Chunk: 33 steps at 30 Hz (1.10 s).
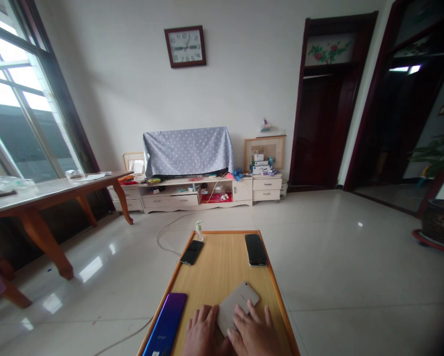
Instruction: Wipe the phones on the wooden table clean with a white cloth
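A pale silver smartphone lies back up and slanted on the small wooden table, camera at its far end. The fingers of my right hand are spread, their tips resting on the phone's back and right edge. Beside its left edge, my left hand lies with fingers stretched over the tabletop, the index finger touching the phone. To the left is a blue-purple smartphone, back up. Two dark phones sit farther off: a black phone at left and another black phone at right.
A clear pump bottle stands by the table's far left corner. A cable runs along the tiled floor. Farther away are a low TV cabinet, a larger table at left and a potted plant at right.
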Each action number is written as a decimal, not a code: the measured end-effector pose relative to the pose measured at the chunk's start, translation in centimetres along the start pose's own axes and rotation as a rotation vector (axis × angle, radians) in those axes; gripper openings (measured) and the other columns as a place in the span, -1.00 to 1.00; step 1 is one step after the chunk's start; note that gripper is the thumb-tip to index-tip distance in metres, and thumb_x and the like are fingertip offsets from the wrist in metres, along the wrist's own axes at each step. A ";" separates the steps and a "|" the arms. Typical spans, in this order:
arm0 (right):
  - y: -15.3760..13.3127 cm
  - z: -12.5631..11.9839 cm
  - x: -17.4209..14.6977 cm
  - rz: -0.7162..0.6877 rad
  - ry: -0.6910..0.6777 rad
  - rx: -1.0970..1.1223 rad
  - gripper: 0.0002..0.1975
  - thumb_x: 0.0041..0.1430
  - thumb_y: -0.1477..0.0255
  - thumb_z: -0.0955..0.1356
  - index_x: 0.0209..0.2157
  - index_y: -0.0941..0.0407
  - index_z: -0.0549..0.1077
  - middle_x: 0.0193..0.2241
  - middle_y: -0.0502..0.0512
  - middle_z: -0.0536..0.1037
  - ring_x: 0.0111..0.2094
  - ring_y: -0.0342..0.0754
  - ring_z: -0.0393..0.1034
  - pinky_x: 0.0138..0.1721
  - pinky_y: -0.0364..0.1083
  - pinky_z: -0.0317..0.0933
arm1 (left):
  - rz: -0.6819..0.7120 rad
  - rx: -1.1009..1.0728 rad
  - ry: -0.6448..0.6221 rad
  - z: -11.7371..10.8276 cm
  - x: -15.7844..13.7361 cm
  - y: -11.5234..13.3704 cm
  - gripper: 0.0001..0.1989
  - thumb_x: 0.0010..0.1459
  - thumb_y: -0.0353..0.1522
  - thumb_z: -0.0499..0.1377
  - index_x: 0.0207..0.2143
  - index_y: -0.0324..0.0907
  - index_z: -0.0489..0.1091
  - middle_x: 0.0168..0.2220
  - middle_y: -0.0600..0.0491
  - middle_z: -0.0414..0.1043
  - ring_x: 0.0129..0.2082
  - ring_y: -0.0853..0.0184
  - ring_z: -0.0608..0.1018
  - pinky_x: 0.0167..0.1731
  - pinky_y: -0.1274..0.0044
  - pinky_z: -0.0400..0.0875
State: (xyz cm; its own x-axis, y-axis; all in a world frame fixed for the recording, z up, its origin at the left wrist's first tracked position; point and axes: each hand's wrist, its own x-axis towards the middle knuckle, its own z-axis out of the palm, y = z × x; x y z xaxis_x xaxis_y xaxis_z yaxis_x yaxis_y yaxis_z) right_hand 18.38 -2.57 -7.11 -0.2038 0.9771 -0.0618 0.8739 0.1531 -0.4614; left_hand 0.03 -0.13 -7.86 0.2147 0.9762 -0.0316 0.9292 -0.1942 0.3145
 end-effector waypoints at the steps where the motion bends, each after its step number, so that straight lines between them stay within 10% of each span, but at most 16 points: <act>1: 0.4 -0.3 0.0 0.023 0.037 -0.011 -0.53 0.40 0.10 0.10 0.20 -0.20 0.37 0.27 -0.04 0.32 0.37 0.28 -0.04 0.29 0.49 -0.38 | 0.000 -0.002 0.004 -0.1 -0.1 0.2 -0.34 0.02 -0.05 0.13 0.18 -0.07 0.34 0.11 -0.07 0.38 0.11 0.10 0.38 0.09 0.41 0.19; 12: -1.0 1.8 0.3 -0.050 -0.122 0.008 -0.50 0.31 0.06 0.21 0.24 -0.20 0.33 0.31 -0.01 0.24 0.37 0.34 -0.07 0.26 0.55 -0.36 | -0.017 0.010 -0.031 0.4 0.3 -0.5 -0.32 -0.04 -0.18 0.16 0.19 -0.07 0.32 0.11 -0.05 0.37 0.09 0.15 0.39 0.10 0.44 0.18; 19: 0.6 -0.7 -0.2 0.049 0.063 -0.036 -0.51 0.39 0.09 0.09 0.21 -0.17 0.38 0.27 -0.04 0.31 0.37 0.28 -0.05 0.30 0.48 -0.36 | 0.000 -0.007 0.010 -0.3 -0.1 0.3 -0.36 0.03 -0.07 0.14 0.16 -0.07 0.35 0.09 -0.06 0.39 0.10 0.12 0.38 0.10 0.41 0.19; 33: -0.1 0.5 0.1 -0.010 -0.009 0.004 -0.55 0.37 0.09 0.14 0.18 -0.23 0.38 0.27 -0.05 0.32 0.36 0.31 -0.03 0.27 0.52 -0.34 | -0.007 0.009 -0.029 -0.1 0.1 0.0 -0.33 0.01 -0.10 0.14 0.19 -0.08 0.32 0.12 -0.05 0.38 0.10 0.13 0.38 0.09 0.43 0.19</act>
State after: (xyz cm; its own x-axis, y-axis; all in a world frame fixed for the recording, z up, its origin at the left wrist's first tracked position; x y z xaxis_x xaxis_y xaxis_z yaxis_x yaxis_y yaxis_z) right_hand 18.05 -2.55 -7.53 -0.2161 0.9742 -0.0648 0.8702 0.1621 -0.4653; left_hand -0.01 -0.01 -7.82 0.2167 0.9743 -0.0614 0.9335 -0.1883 0.3052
